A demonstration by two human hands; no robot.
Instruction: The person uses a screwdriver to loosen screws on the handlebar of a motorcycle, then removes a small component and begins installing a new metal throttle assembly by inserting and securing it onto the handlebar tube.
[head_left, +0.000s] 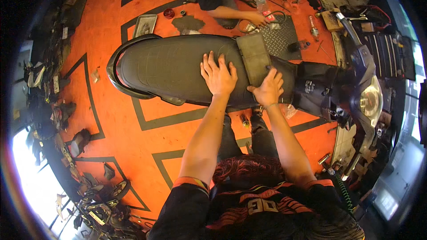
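A small clear plastic bag [290, 111] lies crumpled on the orange floor just to the right of the person's right hand [268, 90], below the edge of the scooter body. Well beyond both hands, past the black seat, a small red-and-white flat packet [268, 16] lies on the floor beside a co-worker's hand, and a clear plastic packet [261, 3] lies just above it. Far to the left of the left hand [218, 76], small pale rectangular label tags [56, 84] hang among the dark parts stacked along the wall; their markings are too small to make out
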